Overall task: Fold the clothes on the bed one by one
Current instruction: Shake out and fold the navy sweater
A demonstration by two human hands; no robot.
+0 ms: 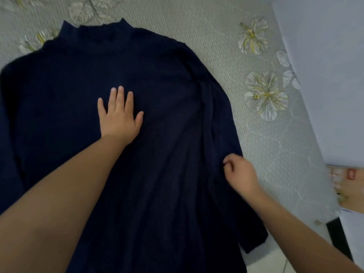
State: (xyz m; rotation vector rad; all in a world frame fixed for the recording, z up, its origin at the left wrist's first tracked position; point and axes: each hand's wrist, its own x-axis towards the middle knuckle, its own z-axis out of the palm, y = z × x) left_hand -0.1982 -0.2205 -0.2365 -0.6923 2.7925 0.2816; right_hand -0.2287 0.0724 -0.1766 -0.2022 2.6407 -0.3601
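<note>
Your sweater lies spread flat on the bed, collar toward 12 o'clock and hem running out of view at 6. It looks like a soft, limp knit, light enough to lift by one edge; expect it to sag, stretch and drag on the bedspread rather than hold a crease, so pin it while you fold. The sleeve on the 3 o'clock side lies along the body with ridges bunched near its shoulder. Take it at the outer edge, mid-length, or at the cuff toward 5 o'clock.

Your left hand lies palm down on the chest, fingers straight and slightly spread, pointing to 12, pressing the cloth and grasping nothing. Your right hand sits at the sleeve's outer edge at 4 o'clock, fingers curled in and pinching the fabric; how much cloth is caught you can't tell.
</note>
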